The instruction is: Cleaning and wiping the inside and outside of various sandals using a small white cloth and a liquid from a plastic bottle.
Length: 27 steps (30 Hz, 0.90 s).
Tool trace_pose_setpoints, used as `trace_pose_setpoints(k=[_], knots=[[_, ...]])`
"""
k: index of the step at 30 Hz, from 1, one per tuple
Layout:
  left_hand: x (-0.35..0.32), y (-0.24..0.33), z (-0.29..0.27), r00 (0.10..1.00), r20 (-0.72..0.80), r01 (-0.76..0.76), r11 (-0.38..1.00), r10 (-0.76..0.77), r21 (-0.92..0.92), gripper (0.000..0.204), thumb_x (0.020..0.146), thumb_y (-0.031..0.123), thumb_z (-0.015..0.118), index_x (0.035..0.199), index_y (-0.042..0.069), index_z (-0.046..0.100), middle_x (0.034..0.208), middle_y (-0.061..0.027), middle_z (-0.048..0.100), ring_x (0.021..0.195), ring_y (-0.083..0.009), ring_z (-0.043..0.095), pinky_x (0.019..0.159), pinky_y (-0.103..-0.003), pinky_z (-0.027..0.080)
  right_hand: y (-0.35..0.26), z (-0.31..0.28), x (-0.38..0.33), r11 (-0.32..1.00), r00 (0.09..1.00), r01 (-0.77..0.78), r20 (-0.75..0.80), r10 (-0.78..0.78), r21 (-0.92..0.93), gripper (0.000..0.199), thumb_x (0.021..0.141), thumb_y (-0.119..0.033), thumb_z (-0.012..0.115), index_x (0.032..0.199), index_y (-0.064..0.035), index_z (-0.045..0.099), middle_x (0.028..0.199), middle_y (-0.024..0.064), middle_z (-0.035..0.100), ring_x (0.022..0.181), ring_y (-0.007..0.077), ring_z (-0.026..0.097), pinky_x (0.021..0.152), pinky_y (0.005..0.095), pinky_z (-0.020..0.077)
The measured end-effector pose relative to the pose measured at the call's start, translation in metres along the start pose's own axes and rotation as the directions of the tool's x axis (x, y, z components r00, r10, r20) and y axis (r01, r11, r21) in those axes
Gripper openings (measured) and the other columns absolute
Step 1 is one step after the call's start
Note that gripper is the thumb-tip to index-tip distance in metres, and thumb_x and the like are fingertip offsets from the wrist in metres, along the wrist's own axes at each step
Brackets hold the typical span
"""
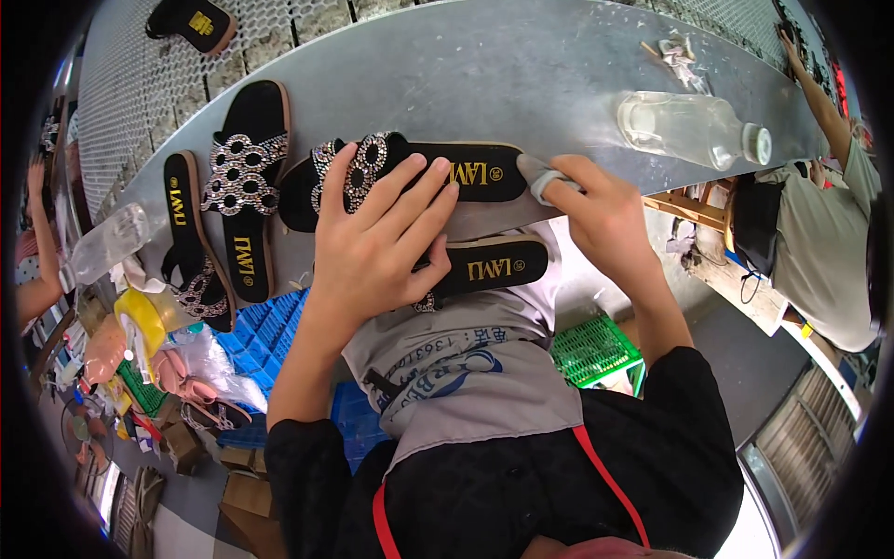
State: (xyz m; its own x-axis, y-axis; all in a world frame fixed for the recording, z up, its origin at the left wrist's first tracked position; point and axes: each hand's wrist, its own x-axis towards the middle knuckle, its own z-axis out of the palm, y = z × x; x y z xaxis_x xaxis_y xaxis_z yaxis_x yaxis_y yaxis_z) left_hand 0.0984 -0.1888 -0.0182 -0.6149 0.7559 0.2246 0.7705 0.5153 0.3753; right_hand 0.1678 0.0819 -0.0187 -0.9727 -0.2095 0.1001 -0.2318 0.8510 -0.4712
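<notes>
A black slide sandal [498, 172] with a rhinestone ring strap lies sideways on the metal table in front of me. My left hand [372, 228] rests over its strap and insole, fingers spread and stretched out, partly hiding it. At the heel end, my right hand [601, 210] pinches a grey cloth [540, 179] wrapped about its fingertips, against the sandal's edge. Nearer to me is a matching sandal [498, 266], its strap mostly hidden under my left hand. Two more such sandals, a larger-looking one [250, 135] and a slimmer one [182, 191], lie to the left.
A clear plastic bottle [689, 126] lies on its side at the right of the table [419, 93]. Beyond the far edge runs a mesh conveyor [130, 102] carrying another sandal [191, 23]. Below are blue crates [261, 335] and a green basket [596, 352]. Co-workers sit at both sides.
</notes>
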Motion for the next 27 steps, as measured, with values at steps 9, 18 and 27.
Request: trace_pose_setpoints(k=[9, 18, 27], knots=[[0.005, -0.004, 0.005, 0.998, -0.061, 0.002, 1.000, -0.002, -0.002, 0.039, 0.070, 0.012, 0.067, 0.107, 0.012, 0.079, 0.122, -0.0035, 0.075, 0.116, -0.0216, 0.069, 0.114, -0.060, 0.036, -0.003, 0.000, 0.040, 0.982, 0.983, 0.140, 0.133, -0.123, -0.129, 0.024, 0.070, 0.001, 0.069, 0.093, -0.0079, 0.068, 0.109, 0.0046, 0.067, 0.083, 0.0234, 0.071, 0.064, 0.0354, 0.0567], [0.003, -0.007, 0.010, 0.995, -0.087, -0.041, 0.999, 0.042, 0.013, 0.032, 0.072, 0.018, 0.066, 0.100, 0.011, 0.078, 0.121, -0.0020, 0.075, 0.114, -0.0206, 0.070, 0.110, -0.063, 0.040, 0.005, 0.002, 0.041, 0.947, 0.958, 0.275, 0.124, -0.257, -0.168, 0.031, 0.072, -0.010, 0.070, 0.103, -0.0130, 0.069, 0.095, -0.0032, 0.057, 0.070, 0.0147, 0.061, 0.057, 0.0291, 0.0524], [0.008, -0.002, 0.010, 0.996, -0.084, -0.010, 1.000, 0.010, -0.006, 0.036, 0.068, 0.011, 0.066, 0.101, 0.014, 0.080, 0.117, -0.0013, 0.078, 0.115, -0.0213, 0.071, 0.111, -0.056, 0.040, 0.013, -0.006, 0.028, 0.959, 0.956, 0.244, 0.200, -0.213, -0.143, 0.026, 0.070, -0.002, 0.071, 0.095, -0.0069, 0.069, 0.104, 0.0012, 0.065, 0.078, 0.0195, 0.068, 0.062, 0.0343, 0.0553]])
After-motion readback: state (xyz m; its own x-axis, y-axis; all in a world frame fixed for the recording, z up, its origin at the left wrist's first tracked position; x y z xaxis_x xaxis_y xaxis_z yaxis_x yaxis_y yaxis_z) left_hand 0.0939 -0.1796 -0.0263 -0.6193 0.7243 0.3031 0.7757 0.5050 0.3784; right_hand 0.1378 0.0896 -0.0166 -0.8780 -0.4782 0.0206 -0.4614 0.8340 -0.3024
